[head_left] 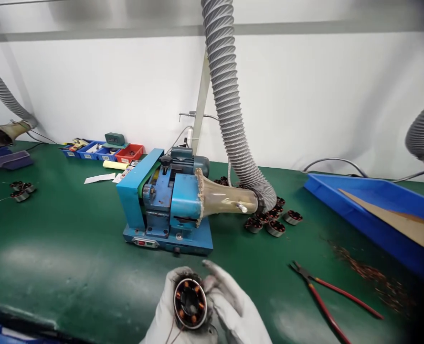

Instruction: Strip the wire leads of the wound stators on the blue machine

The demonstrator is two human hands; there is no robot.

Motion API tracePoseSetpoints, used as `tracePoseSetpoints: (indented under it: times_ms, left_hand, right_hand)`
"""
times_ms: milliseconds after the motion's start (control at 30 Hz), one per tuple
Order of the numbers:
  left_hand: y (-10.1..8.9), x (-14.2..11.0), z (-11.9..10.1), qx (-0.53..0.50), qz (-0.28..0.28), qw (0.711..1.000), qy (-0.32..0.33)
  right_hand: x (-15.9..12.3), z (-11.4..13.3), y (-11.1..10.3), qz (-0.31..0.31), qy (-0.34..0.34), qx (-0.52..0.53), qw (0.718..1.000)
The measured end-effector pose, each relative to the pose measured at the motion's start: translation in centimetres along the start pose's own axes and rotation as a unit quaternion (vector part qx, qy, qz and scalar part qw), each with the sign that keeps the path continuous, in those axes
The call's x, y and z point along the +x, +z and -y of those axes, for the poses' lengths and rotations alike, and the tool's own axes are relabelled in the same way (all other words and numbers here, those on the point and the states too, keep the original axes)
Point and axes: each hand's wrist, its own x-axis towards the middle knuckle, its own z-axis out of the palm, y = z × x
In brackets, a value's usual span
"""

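Observation:
My left hand [166, 306], in a white glove, is wrapped round a motor stator [190, 303] at the bottom centre. The stator is a metal ring with copper windings inside, its round face turned up towards me. Two thin wires hang from its lower edge. At its right side is my gloved right hand [237, 306]. One finger is stretched up past the rim, while other fingertips are bent close together at the stator's edge. Whatever lies between those fingertips is hidden and slightly blurred.
A blue belt machine [154, 205] with a clear funnel and grey hose [226, 95] stands ahead. Several stators [275, 228] sit to its right. Red-handled pliers [319, 291], copper wire scraps [373, 274] and a blue tray [362, 224] lie right. Small bins [129, 154] stand at the back left.

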Motion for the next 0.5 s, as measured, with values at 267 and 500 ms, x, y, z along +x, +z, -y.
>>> tracePoseSetpoints:
  times_ms: [267,500]
  left_hand:
    - [0.0,-0.5,-0.1,0.118,-0.001,0.984,0.133]
    - [-1.1,0.8,-0.1,0.307,-0.052,0.889,0.336]
  right_hand:
    - [2.9,2.5,1.1,0.009,0.038,0.189,0.981]
    - [3.9,1.3,2.0,-0.076,-0.034,0.123,0.989]
